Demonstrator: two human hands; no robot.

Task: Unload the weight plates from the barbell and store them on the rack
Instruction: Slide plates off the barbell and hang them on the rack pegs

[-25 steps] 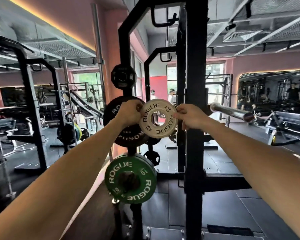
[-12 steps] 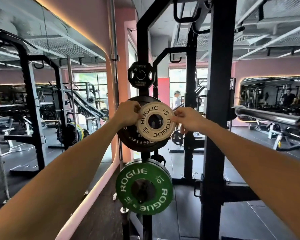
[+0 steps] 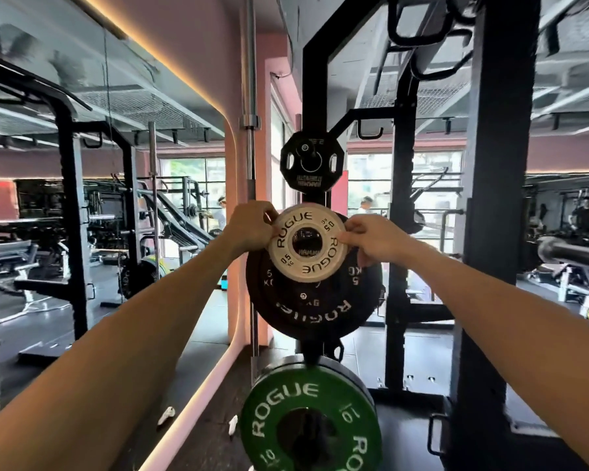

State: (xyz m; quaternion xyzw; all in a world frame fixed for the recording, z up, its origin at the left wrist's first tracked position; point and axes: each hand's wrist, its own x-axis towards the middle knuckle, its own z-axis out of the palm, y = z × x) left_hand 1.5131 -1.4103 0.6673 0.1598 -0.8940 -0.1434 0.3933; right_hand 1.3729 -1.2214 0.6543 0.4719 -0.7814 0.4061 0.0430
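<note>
A small white 0.5 kg plate [image 3: 308, 244] is held upright between my two hands at chest height. My left hand [image 3: 250, 229] pinches its left rim and my right hand [image 3: 376, 237] pinches its right rim. Its centre hole lines up with the hub of the black 5 kg plates [image 3: 315, 300] hanging on the rack's middle peg, directly behind it. A small black plate [image 3: 312, 161] hangs on the peg above, and a green 10 kg plate [image 3: 308, 419] on the peg below. The barbell's bare sleeve [image 3: 572, 253] pokes in at the right edge.
A thick black rack upright [image 3: 493, 198] stands close on my right. The plate-storage post [image 3: 315, 79] rises ahead. A mirror wall with a pink frame runs along my left, showing other racks and benches. People stand far off in the gym.
I have stepped closer to the storage post. The white plate has moved in front of the black 5 kg plates' hub, and the barbell sleeve has slid to the right edge.
</note>
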